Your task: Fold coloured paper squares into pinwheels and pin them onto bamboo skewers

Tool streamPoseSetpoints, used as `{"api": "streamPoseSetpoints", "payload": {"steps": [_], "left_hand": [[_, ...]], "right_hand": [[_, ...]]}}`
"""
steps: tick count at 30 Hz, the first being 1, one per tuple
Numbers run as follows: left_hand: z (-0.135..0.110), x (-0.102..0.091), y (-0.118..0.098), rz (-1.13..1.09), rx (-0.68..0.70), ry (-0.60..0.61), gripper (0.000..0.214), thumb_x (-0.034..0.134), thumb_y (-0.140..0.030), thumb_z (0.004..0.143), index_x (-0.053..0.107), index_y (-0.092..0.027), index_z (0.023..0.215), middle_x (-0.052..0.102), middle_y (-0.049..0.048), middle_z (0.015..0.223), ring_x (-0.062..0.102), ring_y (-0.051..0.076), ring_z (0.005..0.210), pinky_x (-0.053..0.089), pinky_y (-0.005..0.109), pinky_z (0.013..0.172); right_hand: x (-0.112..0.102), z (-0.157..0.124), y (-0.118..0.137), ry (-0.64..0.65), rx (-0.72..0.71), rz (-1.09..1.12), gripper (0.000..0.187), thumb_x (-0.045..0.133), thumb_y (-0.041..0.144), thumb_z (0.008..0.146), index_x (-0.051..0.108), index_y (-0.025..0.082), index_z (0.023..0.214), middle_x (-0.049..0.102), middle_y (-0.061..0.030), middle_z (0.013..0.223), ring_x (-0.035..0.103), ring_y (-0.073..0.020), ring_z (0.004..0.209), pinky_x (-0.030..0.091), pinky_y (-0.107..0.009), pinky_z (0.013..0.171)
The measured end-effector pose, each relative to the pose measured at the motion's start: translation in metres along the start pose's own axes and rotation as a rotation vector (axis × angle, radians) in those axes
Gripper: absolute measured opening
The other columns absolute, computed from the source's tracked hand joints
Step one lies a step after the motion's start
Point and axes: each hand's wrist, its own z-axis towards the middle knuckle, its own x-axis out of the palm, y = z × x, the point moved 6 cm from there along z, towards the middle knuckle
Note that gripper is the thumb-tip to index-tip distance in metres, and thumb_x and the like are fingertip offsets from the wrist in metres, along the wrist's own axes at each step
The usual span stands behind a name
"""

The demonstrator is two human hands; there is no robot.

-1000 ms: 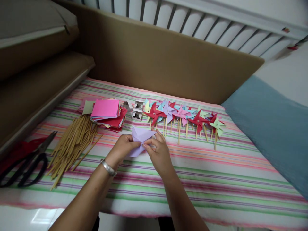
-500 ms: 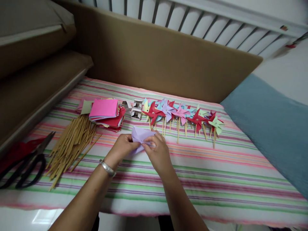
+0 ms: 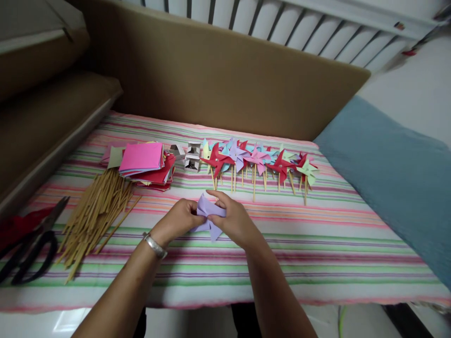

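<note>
Both my hands meet at the middle of a striped cloth (image 3: 317,253), pinching a folded lilac paper piece (image 3: 210,212) between them. My left hand (image 3: 178,219), with a silver bracelet at the wrist, grips its left side with curled fingers. My right hand (image 3: 235,218) covers its right side, fingers closed over the folds. A row of finished paper pinwheels (image 3: 257,162) on wooden sticks lies just beyond my hands.
A stack of coloured paper squares (image 3: 144,162) lies at the left rear, with a heap of wooden sticks (image 3: 95,216) in front of it. Black scissors (image 3: 28,246) rest at the far left edge. Small grey clips (image 3: 190,157) sit beside the papers. A blue cushion (image 3: 391,173) borders the right.
The lilac paper has been folded smaller, its flaps pulled in toward the centre. My hands have closed tighter round it and moved slightly nearer me.
</note>
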Motion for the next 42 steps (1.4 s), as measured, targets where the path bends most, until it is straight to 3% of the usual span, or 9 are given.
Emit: {"api": "streamPoseSetpoints", "payload": {"steps": [6,9,13,15,20,24,34,39,42], "left_hand": [[0.001,0.003,0.002,0.033,-0.009,-0.009,0.012,0.06,-0.023,0.063,0.063,-0.012,0.064,0.049,-0.0048,0.051,0.037,0.008,0.046,0.025,0.022,0.047],[0.002,-0.004,-0.002,0.013,0.044,-0.079,0.01,0.064,-0.023,0.061,0.062,-0.013,0.064,0.05,-0.0049,0.052,0.041,0.008,0.047,0.028,0.022,0.047],[-0.002,-0.018,-0.015,-0.21,0.1,-0.278,0.043,0.075,-0.024,0.056,0.062,-0.016,0.096,0.065,0.0014,0.076,0.059,0.015,0.068,0.042,0.026,0.064],[-0.004,-0.018,-0.017,-0.38,0.073,-0.321,0.051,0.076,-0.027,0.057,0.059,-0.018,0.105,0.068,0.0039,0.085,0.062,0.017,0.077,0.044,0.029,0.072],[-0.001,0.007,-0.009,-0.608,0.004,-0.198,0.028,0.074,-0.028,0.062,0.068,-0.014,0.085,0.07,0.0053,0.082,0.062,0.015,0.076,0.044,0.027,0.076],[0.002,0.012,-0.003,-0.694,0.036,-0.264,0.02,0.076,-0.026,0.06,0.071,-0.013,0.075,0.071,0.004,0.073,0.061,0.013,0.07,0.044,0.025,0.074],[0.002,0.007,0.003,-0.827,0.027,-0.373,0.024,0.077,-0.021,0.057,0.072,-0.012,0.078,0.073,0.0051,0.073,0.062,0.013,0.064,0.046,0.024,0.067],[0.0,-0.018,0.004,-0.799,0.005,-0.495,0.022,0.078,-0.02,0.051,0.069,-0.011,0.069,0.07,0.0027,0.063,0.059,0.012,0.055,0.045,0.023,0.06],[-0.006,-0.038,0.004,-0.773,-0.004,-0.571,0.022,0.079,-0.019,0.047,0.067,-0.01,0.064,0.069,0.0023,0.06,0.059,0.011,0.054,0.044,0.023,0.058]], "right_hand": [[0.002,0.002,-0.002,0.017,-0.023,0.023,0.059,0.056,0.01,0.064,0.055,0.029,0.12,0.065,-0.0022,0.094,0.06,-0.0198,0.087,0.047,-0.032,0.074],[0.0,0.006,-0.006,-0.013,-0.01,0.119,0.057,0.057,0.009,0.063,0.057,0.027,0.118,0.065,-0.0021,0.1,0.06,-0.0194,0.088,0.047,-0.032,0.076],[-0.012,0.015,-0.025,-0.197,0.079,0.308,0.06,0.063,0.015,0.06,0.055,0.024,0.118,0.064,-0.004,0.105,0.06,-0.0211,0.088,0.048,-0.032,0.073],[-0.018,0.018,-0.034,-0.322,0.106,0.426,0.062,0.066,0.02,0.058,0.055,0.021,0.119,0.064,-0.0053,0.107,0.059,-0.0227,0.092,0.048,-0.033,0.075],[-0.015,0.017,-0.036,-0.49,0.083,0.621,0.061,0.069,0.023,0.059,0.054,0.018,0.118,0.063,-0.0067,0.109,0.058,-0.0235,0.098,0.047,-0.035,0.082],[-0.002,0.014,-0.024,-0.469,0.026,0.714,0.052,0.067,0.022,0.063,0.054,0.019,0.114,0.064,-0.0052,0.104,0.059,-0.0201,0.091,0.048,-0.033,0.08],[0.014,0.015,-0.016,-0.413,0.045,0.835,0.046,0.067,0.02,0.063,0.056,0.018,0.107,0.065,-0.004,0.098,0.06,-0.0183,0.086,0.048,-0.031,0.077],[0.013,0.015,-0.017,-0.304,0.089,0.725,0.052,0.064,0.028,0.07,0.05,0.018,0.119,0.067,-0.0028,0.085,0.062,-0.0183,0.078,0.049,-0.034,0.073],[0.002,0.01,-0.011,-0.345,-0.001,0.484,0.045,0.058,0.029,0.077,0.051,0.021,0.12,0.066,-0.0047,0.09,0.062,-0.0192,0.082,0.05,-0.037,0.076]]}}
